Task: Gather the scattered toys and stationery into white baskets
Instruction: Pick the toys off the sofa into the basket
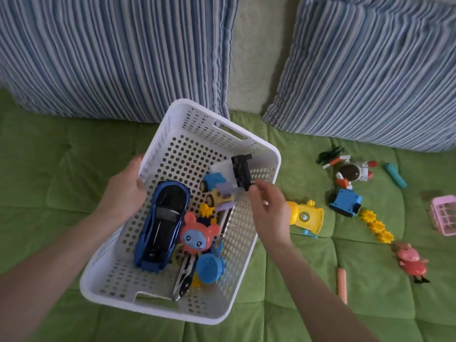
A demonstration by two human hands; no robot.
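Left hand (123, 193) grips basket (277, 156) rim; right hand (269, 208) at black toy (241, 171), grip unclear

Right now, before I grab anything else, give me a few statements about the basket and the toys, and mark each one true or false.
1. The blue toy car lies inside the white basket. True.
2. The pink pig figure is in the basket. False: it lies on the green cushion, off to the right.
3. The left hand grips the basket's rim. True.
4. The yellow gears sit on a striped pillow. False: they lie on the green cushion beside the blue block.
5. The orange marker lies outside the basket. True.
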